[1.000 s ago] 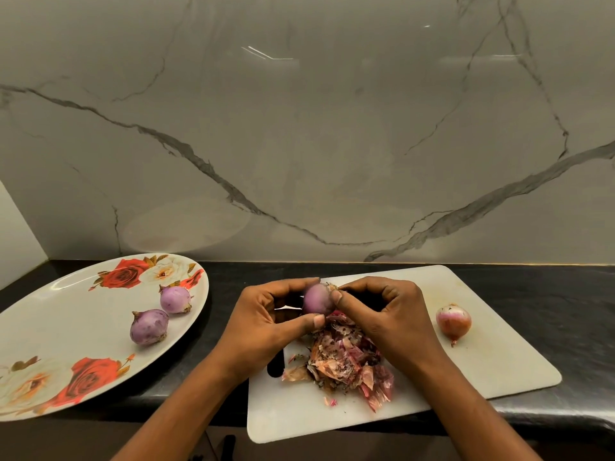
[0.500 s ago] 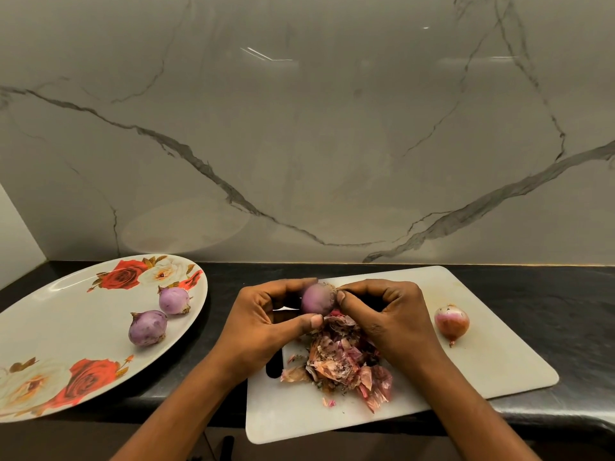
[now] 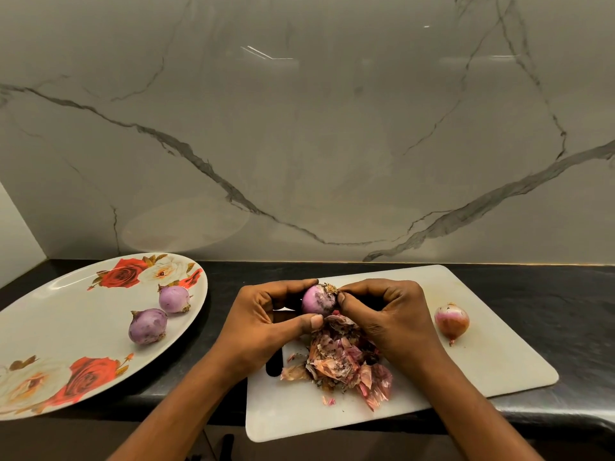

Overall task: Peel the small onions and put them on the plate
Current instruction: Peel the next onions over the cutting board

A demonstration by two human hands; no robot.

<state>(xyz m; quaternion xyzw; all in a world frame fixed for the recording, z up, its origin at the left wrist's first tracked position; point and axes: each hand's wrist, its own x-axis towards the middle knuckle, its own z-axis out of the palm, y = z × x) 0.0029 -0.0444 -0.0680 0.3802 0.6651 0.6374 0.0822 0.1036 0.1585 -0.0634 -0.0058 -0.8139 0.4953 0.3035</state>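
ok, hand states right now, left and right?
left hand: closed, holding the onion.
right hand: closed, fingers pinching the same onion at its root end.

Four onions are showing: two peeled onions (image 3: 147,326) (image 3: 174,299) are lying on one plate (image 3: 66,311), a third onion (image 3: 317,301) is sitting in two hands (image 3: 263,324) (image 3: 392,317), and one unpeeled onion (image 3: 452,321) is resting on one cutting board (image 3: 482,367) beside one skin heap (image 3: 339,364).

Left hand (image 3: 266,322) reaches in from 7 o'clock, thumb and fingers gripping the onion (image 3: 317,300); right hand (image 3: 389,314), from 5 o'clock, pinches its top.
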